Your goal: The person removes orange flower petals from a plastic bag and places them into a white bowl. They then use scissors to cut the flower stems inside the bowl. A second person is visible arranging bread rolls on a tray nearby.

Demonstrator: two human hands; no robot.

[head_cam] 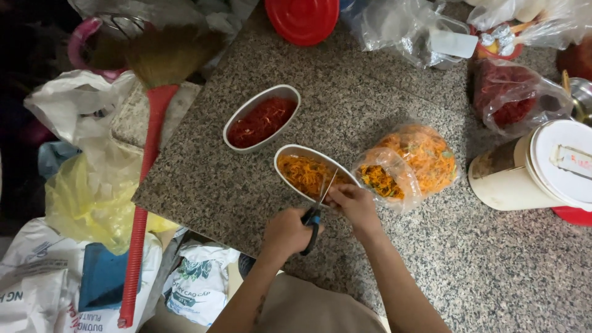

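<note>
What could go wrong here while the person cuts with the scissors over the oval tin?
The scissors in the left hand work close to the right hand, so a finger might get nicked. The oval tin of orange shreds sits near the counter edge; a push could perhaps spill it.

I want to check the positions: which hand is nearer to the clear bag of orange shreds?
The right hand; it sits just beside the bag of orange shreds, at its lower left edge. The left hand, holding the scissors, is farther left.
</note>
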